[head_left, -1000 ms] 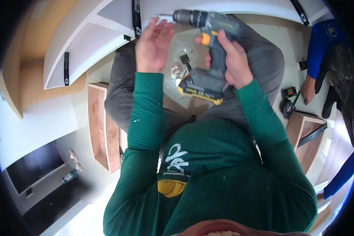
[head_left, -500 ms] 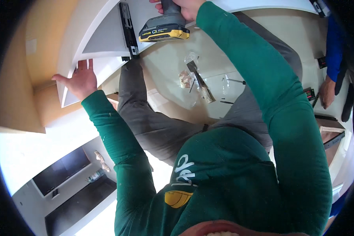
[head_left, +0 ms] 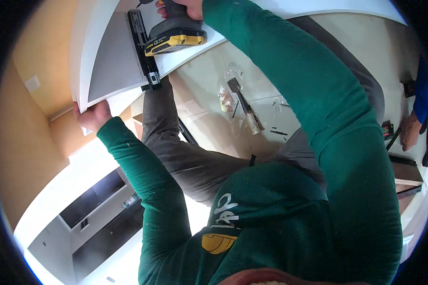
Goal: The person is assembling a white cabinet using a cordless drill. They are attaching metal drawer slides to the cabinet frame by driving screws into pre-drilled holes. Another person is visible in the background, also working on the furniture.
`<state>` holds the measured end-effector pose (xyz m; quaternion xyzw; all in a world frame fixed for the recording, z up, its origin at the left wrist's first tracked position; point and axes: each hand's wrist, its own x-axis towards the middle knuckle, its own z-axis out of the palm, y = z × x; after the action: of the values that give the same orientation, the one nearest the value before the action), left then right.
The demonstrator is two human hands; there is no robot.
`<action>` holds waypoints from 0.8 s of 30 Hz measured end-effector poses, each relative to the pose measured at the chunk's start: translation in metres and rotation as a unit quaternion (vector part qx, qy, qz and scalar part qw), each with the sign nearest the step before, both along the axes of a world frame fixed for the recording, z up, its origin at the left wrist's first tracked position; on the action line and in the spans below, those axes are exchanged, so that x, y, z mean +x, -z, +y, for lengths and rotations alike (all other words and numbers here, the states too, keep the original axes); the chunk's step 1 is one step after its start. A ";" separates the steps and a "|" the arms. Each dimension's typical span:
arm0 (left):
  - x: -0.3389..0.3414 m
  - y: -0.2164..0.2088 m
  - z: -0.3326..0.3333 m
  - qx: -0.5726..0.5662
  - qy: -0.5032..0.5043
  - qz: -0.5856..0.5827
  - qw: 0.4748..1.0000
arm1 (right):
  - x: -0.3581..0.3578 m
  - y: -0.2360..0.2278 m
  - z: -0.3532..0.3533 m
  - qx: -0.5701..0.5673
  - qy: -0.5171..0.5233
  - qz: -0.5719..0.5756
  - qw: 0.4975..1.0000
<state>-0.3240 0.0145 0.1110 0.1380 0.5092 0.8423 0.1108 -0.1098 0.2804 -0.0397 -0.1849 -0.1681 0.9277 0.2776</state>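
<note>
My right hand (head_left: 191, 7) grips a black and yellow cordless drill (head_left: 176, 39) by its handle; the drill's front end is mostly cut off at the top edge. Beside the drill, a black drawer slide (head_left: 141, 47) lies along the inner face of a white and grey cabinet panel (head_left: 113, 64). My left hand (head_left: 94, 117) is closed around that panel's near lower corner, its fingertips partly hidden behind the edge.
On the tiled floor lie a flat-bladed tool (head_left: 245, 105), small plastic bags (head_left: 227, 100) and dark screws or bits (head_left: 278, 132). At the far right a co-worker's hand (head_left: 410, 132) rests near a wooden box (head_left: 406, 173). My leg (head_left: 159, 111) is beneath the panel.
My left hand has gone from spread fingers to closed around the panel's edge. The drill in my right hand has shifted left, closer to the drawer slide.
</note>
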 end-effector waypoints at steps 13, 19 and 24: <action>0.002 -0.004 0.002 -0.014 -0.034 0.006 0.999 | -0.032 -0.001 0.004 -0.002 0.015 -0.045 0.999; -0.002 -0.003 0.000 -0.021 -0.045 0.015 0.999 | -0.035 -0.001 0.003 0.010 0.022 -0.044 0.999; -0.006 -0.006 -0.005 -0.022 -0.027 0.003 0.999 | -0.041 0.006 0.001 0.024 0.023 0.012 0.999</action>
<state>-0.3302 0.0091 0.1169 0.1242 0.5314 0.8332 0.0893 -0.1511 0.2816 -0.0458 -0.1704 -0.1827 0.9189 0.3055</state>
